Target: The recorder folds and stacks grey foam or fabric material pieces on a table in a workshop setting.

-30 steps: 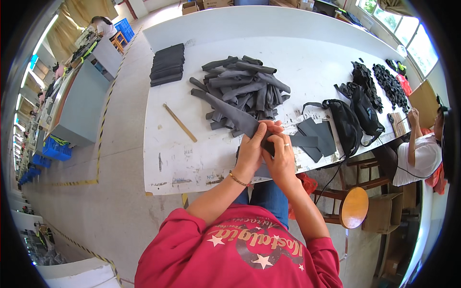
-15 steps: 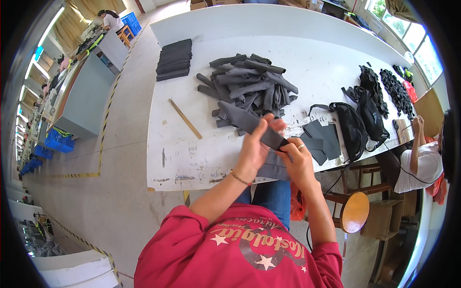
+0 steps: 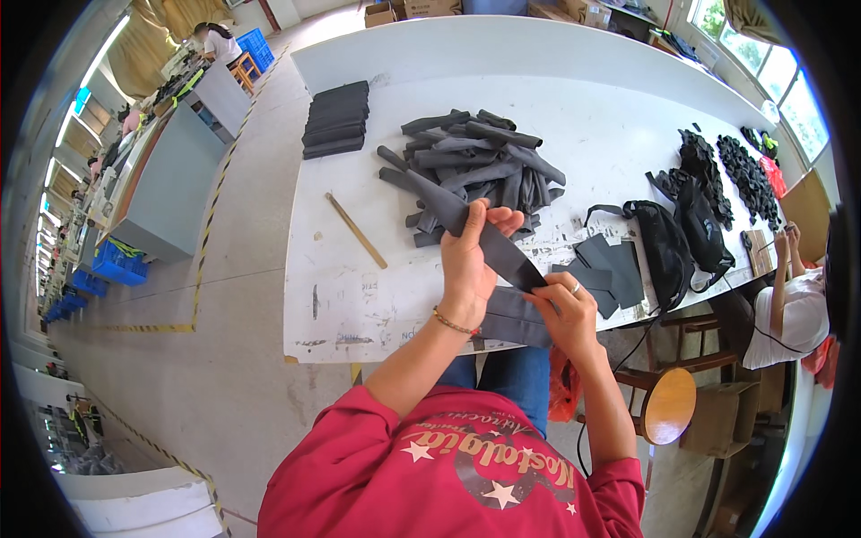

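1. A workshop hall with a grey floor and yellow-black floor tape is surrounding a long white bench (image 3: 556, 81); other work tables are standing along the left.
2. At the near edge of the bench, the right hand (image 3: 565, 309) is pinching the lower end of a dark grey fabric strip (image 3: 498, 247), fingers closed on it, with a ring showing on one finger.
3. The left hand (image 3: 471, 260), wearing a thin bracelet, is gripping the strip's upper part, thumb and fingers wrapped around it.
4. The strip is being held in the air, slanting above the near edge; a wider dark piece (image 3: 516, 318) is hanging just below the hands.
5. Judgement: keeping the strip taut between both hands, and its edges aligned, should make the handling cleaner; slack would let it twist.
6. Flat grey panels (image 3: 614, 264) are lying near the right hand, beside a black bag (image 3: 668, 247).
7. A wooden stick (image 3: 356, 230) is lying toward the left edge.
8. A pile of rolled strips (image 3: 475, 166) is sitting mid-bench; a folded stack (image 3: 334, 119) is lying by the far left corner.
9. At the right edge, another person's sleeve (image 3: 780, 314) is showing.
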A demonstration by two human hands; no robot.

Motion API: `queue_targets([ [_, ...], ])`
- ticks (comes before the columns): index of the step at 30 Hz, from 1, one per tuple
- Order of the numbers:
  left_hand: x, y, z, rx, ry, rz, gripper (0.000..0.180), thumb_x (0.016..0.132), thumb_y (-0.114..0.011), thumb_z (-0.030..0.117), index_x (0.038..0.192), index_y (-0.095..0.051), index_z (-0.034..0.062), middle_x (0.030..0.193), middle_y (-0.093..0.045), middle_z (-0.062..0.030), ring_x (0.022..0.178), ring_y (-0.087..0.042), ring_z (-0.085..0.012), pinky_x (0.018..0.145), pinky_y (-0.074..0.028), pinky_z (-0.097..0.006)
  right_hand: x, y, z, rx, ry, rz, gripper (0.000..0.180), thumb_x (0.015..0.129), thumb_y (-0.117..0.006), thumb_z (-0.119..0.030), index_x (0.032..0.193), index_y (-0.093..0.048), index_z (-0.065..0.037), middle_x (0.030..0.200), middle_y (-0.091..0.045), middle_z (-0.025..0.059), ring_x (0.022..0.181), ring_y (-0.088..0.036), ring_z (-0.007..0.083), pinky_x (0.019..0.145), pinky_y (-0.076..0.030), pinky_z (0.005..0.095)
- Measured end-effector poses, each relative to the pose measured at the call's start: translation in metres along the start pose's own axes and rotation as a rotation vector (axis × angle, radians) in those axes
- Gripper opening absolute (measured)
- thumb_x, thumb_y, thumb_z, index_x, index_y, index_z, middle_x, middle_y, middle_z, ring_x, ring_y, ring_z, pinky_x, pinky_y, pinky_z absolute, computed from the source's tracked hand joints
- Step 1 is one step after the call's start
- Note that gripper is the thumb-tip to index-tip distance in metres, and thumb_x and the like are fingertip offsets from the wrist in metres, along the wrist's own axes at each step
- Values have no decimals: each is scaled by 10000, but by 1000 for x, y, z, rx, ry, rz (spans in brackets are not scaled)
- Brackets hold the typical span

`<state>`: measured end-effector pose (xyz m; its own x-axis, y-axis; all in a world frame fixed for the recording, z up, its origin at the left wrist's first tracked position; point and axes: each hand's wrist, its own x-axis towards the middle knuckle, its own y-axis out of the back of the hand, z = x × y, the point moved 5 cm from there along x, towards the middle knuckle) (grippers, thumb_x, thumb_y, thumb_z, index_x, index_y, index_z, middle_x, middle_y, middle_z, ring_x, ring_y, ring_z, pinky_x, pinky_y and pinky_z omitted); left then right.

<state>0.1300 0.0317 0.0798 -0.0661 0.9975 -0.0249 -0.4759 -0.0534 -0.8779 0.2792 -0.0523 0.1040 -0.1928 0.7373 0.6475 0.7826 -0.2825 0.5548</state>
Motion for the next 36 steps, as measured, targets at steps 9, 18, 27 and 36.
queue_targets([
  [9,-22,-3,-30,16,99,14,385,937,-644,359,982,-609,-22,778,-671,-109,814,-703,-306,835,-555,-411,4,-4,-5,-24,112,47,213,664,-793,15,775,-615,-23,836,-616,88,675,-598,266,557,-476,364],
  [18,-32,1,-39,-56,128,-39,400,984,-543,402,1062,-588,12,863,-695,-122,1006,-672,-334,943,-511,-397,10,0,-5,-12,117,23,218,654,-779,21,789,-615,-34,848,-614,83,689,-601,263,575,-485,362],
  [27,-37,-3,-43,-126,153,-94,379,993,-531,383,1056,-596,15,895,-696,-119,1110,-631,-337,1010,-465,-401,16,-3,0,25,88,-23,224,642,-780,16,788,-615,-30,865,-630,89,723,-629,274,611,-503,365],
  [36,-24,8,-46,-116,207,-66,409,993,-518,403,1104,-584,15,971,-702,-144,1116,-628,-303,1007,-460,-401,18,-16,10,146,-162,-59,188,715,-770,8,809,-607,9,905,-637,98,797,-645,224,680,-519,321],
])
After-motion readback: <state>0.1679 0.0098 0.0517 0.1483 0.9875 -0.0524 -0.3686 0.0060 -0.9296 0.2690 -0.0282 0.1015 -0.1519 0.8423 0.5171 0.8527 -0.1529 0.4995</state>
